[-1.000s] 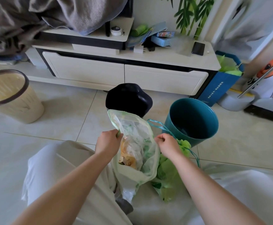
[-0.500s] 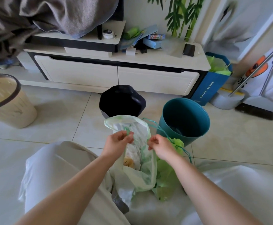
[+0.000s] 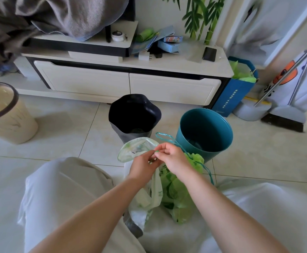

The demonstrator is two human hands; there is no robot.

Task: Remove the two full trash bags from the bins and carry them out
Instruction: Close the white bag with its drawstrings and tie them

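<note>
Both bags are out of the bins, down between the person's knees: the white bag [image 3: 155,189] stands with its mouth part open, left hand [image 3: 141,166] and right hand [image 3: 173,158] both pinching its rim in curled fingers, and the green bag [image 3: 178,192] is touching it, cinched. Risk: the mouth isn't tied, so lifting on that thin pinch could slip or tear and spill, and the loose teal drawstring [image 3: 164,138] could snag the right wrist. Count: two bags, three bins: black bin [image 3: 129,138], teal bin [image 3: 204,125], beige bin [image 3: 12,125].
</note>
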